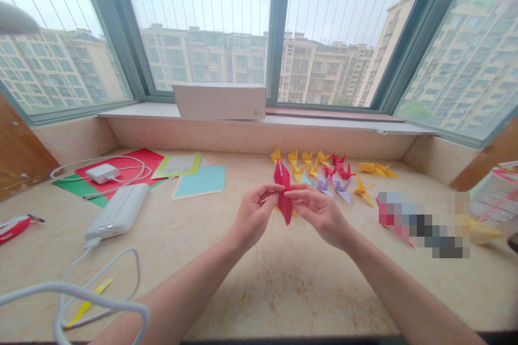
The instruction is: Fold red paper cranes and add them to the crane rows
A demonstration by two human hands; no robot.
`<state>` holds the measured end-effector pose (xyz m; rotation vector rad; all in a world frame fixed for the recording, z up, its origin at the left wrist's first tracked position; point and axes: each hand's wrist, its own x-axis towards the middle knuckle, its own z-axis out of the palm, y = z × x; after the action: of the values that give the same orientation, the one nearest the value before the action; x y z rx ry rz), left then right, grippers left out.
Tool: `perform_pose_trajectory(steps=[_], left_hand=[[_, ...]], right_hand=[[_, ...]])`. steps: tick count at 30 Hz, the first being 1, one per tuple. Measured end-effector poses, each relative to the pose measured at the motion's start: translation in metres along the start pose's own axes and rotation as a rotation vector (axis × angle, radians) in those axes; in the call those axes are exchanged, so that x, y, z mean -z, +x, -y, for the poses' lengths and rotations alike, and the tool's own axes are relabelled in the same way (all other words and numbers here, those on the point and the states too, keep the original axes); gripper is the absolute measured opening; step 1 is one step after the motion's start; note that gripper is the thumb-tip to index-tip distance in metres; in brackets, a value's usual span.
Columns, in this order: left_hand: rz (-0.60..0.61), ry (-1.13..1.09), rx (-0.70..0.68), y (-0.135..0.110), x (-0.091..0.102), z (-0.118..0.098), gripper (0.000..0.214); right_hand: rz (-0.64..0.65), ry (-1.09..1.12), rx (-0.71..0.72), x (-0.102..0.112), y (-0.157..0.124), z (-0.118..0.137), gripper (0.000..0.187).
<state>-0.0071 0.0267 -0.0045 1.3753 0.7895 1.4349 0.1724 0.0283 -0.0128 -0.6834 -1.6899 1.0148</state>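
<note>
A piece of folded red origami paper, long and pointed at top and bottom, is held upright above the counter. My left hand pinches its left side with thumb and forefinger. From the right, my right hand grips the opposite edge the same way. Just beyond my hands, several folded paper cranes stand in loose rows: yellow cranes, red cranes and lilac cranes. Part of the group is hidden behind my fingers.
Left on the counter lie blue paper sheets, a red sheet, a white power bank, a charger and looping white cable. A white box stands on the sill. A blurred-out patch covers something at right.
</note>
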Motion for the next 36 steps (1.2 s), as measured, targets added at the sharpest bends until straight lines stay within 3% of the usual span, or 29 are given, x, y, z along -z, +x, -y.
perform_pose_trajectory(steps=[7, 15, 26, 36], left_hand=[[0.008, -0.111, 0.098, 0.0, 0.001, 0.002, 0.015], [0.166, -0.254, 0.165, -0.002, 0.0, 0.005, 0.037], [0.245, -0.084, 0.008, -0.001, 0.001, 0.017, 0.035], [0.282, -0.1, -0.006, -0.004, 0.0, 0.011, 0.035]], right_hand=[[0.033, -0.092, 0.037, 0.002, 0.001, 0.001, 0.02], [0.021, -0.129, 0.047, 0.009, 0.003, 0.002, 0.022], [-0.026, -0.179, 0.085, 0.012, 0.003, -0.004, 0.021], [-0.051, -0.26, 0.151, 0.015, 0.005, -0.004, 0.013]])
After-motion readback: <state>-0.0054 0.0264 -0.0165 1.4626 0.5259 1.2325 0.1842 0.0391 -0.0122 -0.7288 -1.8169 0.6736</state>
